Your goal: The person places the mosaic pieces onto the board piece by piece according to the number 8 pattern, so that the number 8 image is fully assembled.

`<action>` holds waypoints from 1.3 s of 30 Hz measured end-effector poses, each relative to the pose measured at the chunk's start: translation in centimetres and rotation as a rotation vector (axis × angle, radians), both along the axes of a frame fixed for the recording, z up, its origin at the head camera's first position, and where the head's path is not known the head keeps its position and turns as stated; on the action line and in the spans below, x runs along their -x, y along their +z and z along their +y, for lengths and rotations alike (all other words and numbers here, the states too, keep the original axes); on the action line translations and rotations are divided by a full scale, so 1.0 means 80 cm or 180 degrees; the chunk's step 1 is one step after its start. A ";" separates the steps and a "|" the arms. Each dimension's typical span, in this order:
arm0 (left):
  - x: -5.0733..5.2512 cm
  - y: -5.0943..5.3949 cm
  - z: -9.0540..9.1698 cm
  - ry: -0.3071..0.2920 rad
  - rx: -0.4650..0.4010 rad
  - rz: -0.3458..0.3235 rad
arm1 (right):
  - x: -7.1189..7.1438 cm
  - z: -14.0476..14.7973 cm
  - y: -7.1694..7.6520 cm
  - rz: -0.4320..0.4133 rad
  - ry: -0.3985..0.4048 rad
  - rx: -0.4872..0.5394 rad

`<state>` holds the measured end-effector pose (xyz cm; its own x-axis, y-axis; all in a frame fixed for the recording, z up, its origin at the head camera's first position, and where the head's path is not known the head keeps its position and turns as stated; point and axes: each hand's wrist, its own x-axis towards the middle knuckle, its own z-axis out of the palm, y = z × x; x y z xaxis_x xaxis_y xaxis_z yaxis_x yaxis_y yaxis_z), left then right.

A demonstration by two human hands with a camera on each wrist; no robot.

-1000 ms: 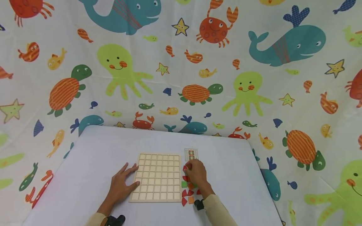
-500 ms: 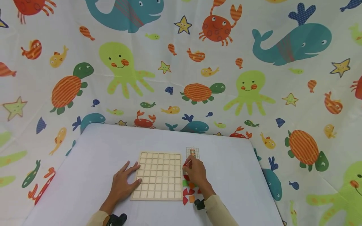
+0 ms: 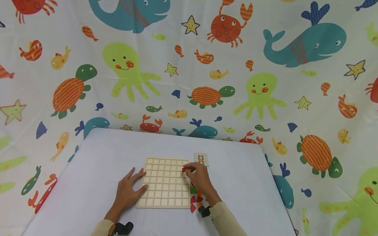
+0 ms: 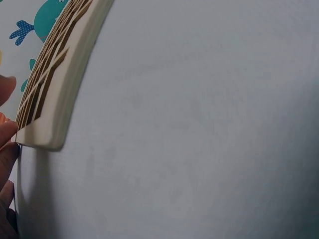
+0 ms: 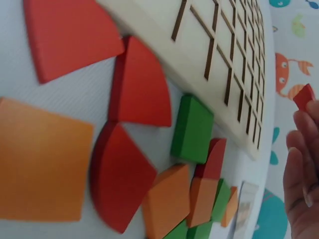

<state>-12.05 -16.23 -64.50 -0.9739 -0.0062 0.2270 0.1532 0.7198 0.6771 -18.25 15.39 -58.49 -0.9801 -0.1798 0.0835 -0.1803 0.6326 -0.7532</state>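
At a white bench (image 3: 251,186), touching a pale square wooden grid (image 3: 160,180) with left hand (image 3: 128,190) spread, pinching a red block (image 3: 184,169) in right hand (image 3: 199,176). Probably placing; needs careful aim.

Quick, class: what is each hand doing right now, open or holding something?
Left hand: open, touching the left edge of the pale wooden square grid board.
Right hand: closed, holding a small red piece, its shape partly hidden.
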 end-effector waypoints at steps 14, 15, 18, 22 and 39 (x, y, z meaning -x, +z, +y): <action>-0.002 -0.003 0.003 0.0023 -0.0054 0.0053 | 0.010 -0.030 0.003 -0.0046 0.0386 0.0123; -0.002 -0.003 0.003 0.0026 -0.0049 0.0043 | 0.010 -0.032 0.002 -0.0051 0.0410 0.0153; -0.003 -0.003 0.004 0.0026 -0.0031 0.0016 | 0.014 -0.039 0.002 -0.0062 0.0448 0.0196; -0.003 0.001 0.004 0.0027 -0.0043 0.0005 | 0.018 -0.050 0.004 -0.0099 0.0502 0.0196; -0.002 -0.003 0.004 -0.0007 -0.0035 0.0096 | 0.044 -0.091 -0.001 -0.0447 0.0364 0.0228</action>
<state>-11.86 -15.95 -64.71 -0.9666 -0.0066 0.2563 0.1754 0.7120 0.6799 -21.75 8.10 -58.56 -0.9566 -0.2891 -0.0359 -0.1379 0.5580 -0.8183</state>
